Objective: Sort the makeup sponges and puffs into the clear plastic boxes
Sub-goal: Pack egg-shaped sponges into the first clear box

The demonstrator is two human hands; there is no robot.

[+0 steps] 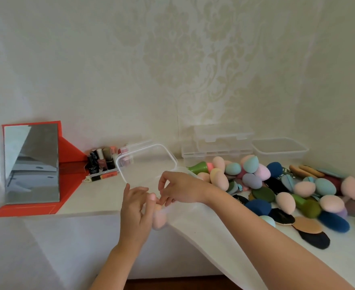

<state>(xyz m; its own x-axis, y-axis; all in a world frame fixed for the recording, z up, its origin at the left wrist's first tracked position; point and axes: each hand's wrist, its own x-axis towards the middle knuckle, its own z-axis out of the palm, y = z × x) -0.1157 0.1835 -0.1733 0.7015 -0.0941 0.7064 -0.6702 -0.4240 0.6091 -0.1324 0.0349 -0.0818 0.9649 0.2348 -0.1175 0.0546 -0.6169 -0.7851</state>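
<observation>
sponges and puffs: mixed-colour heap, right of table | pink sponge: front edge, blurred | clear box: open, centre | stacked clear boxes and open box: by the wall

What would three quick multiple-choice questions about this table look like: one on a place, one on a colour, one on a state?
1. Where is the pile of sponges and puffs?
A) on the floor
B) on the table, right of the right hand
C) on a chair

2. What colour is the mirror's frame?
A) red
B) blue
C) green

3. The pink sponge at the table's edge is
A) lying untouched
B) held by fingers of both hands
C) cut in half

Answers:
1 B: the heap lies loose on the tabletop beside that hand.
2 A: a red border surrounds the glass.
3 B: the left hand and the right hand both meet on it.
</observation>
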